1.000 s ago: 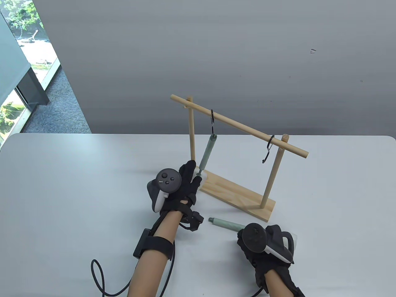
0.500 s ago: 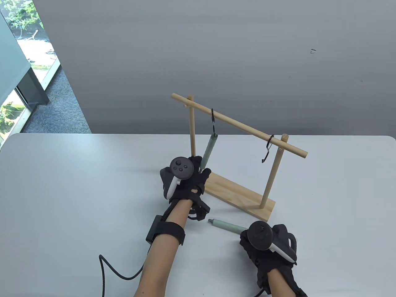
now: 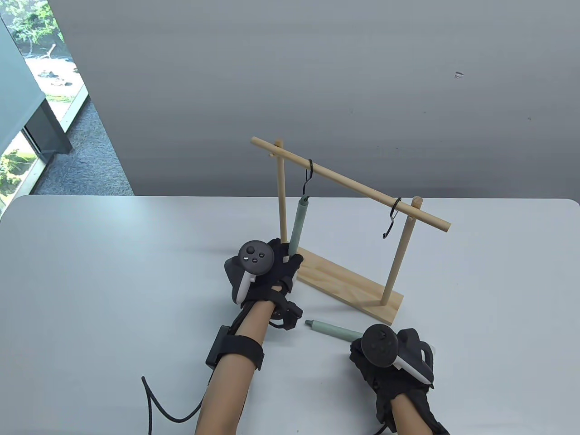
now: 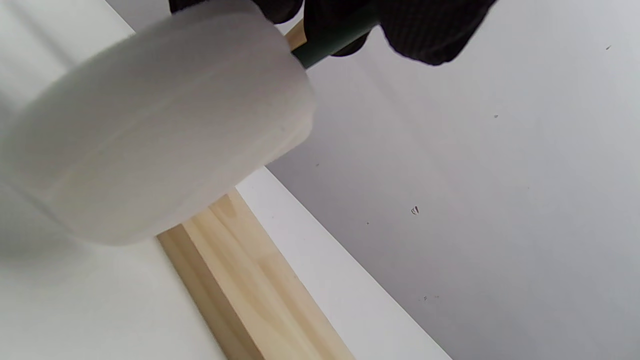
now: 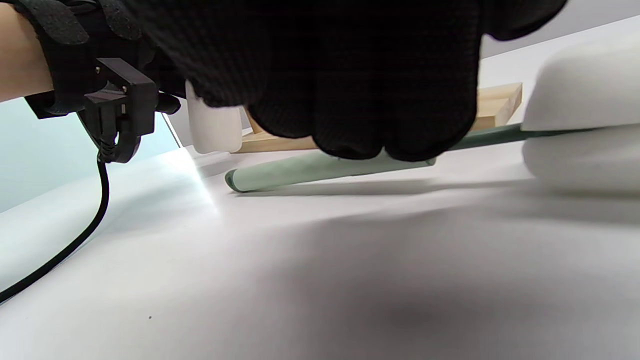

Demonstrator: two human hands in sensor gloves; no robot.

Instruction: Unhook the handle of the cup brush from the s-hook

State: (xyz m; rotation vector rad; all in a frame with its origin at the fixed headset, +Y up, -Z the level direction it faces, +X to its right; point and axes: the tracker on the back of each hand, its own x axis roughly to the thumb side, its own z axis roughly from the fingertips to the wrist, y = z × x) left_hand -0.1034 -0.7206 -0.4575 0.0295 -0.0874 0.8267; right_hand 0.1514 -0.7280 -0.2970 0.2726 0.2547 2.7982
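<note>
A cup brush with a pale green handle hangs from the left black S-hook on the wooden rack's rod. My left hand grips the brush low on its stem, by the rack's base. In the left wrist view my fingers close around the dark stem just above the white sponge head. My right hand lies over a second cup brush on the table. In the right wrist view its fingers curl over that green handle.
A second black S-hook hangs bare at the rod's right end. The rack's wooden base lies between my hands. A black cable trails from my left forearm. The table's far edge runs behind the rack.
My left hand has moved in and closed on the hanging brush's lower end. The handle has swung more upright and the left S-hook now tilts left. My right hand barely moved.
</note>
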